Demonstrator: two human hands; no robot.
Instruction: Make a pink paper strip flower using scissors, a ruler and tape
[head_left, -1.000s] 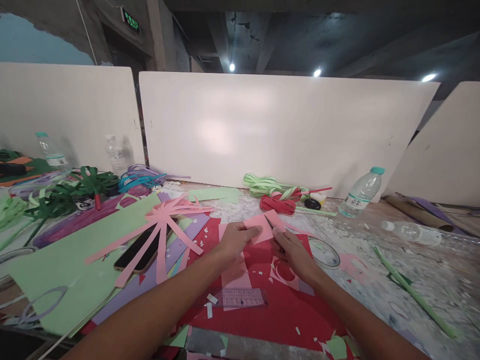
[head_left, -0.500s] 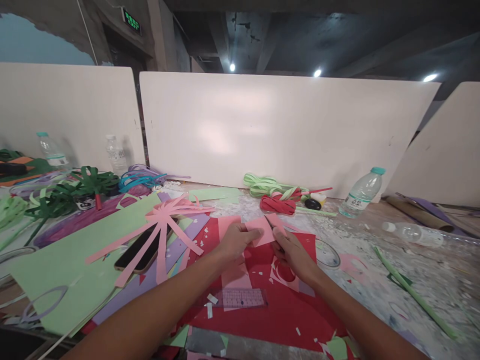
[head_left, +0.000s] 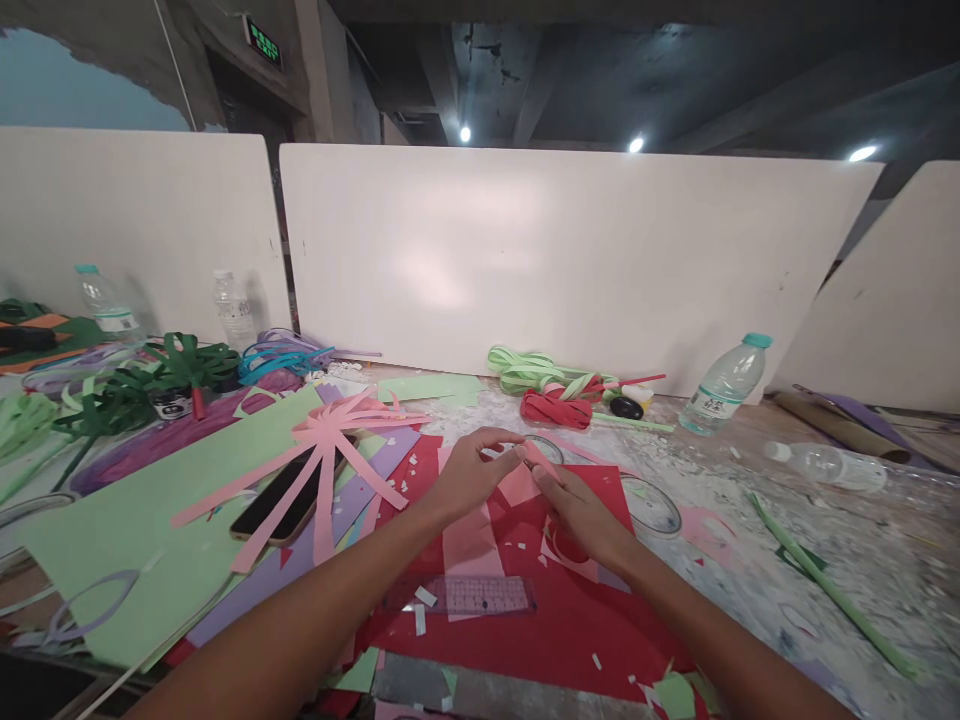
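My left hand [head_left: 474, 475] pinches the upper edge of a small piece of pink paper [head_left: 517, 488], thumb and fingers closed on it. Right up against it, my right hand [head_left: 574, 500] is closed around what look like dark scissors, mostly hidden by my fingers and the paper. The paper is tilted between the two hands. Beneath it, a pink paper strip [head_left: 472, 550] lies on a red sheet [head_left: 555, 640], with a clear ruler [head_left: 487, 594] across its lower end. A pink offcut with a round hole [head_left: 592, 568] lies below my right hand.
To the left, a fringed pink paper piece [head_left: 328, 430] lies over a phone [head_left: 281, 500] and a green sheet [head_left: 142, 530]. Red ribbon [head_left: 556, 408] and green ribbon [head_left: 525, 368] lie at the back by a white board [head_left: 562, 260]. A water bottle [head_left: 724, 385] stands right.
My hands have drawn closer together, and the left fingers have risen over the paper's top edge. The pink paper has tilted, and the dark blade is now mostly covered.
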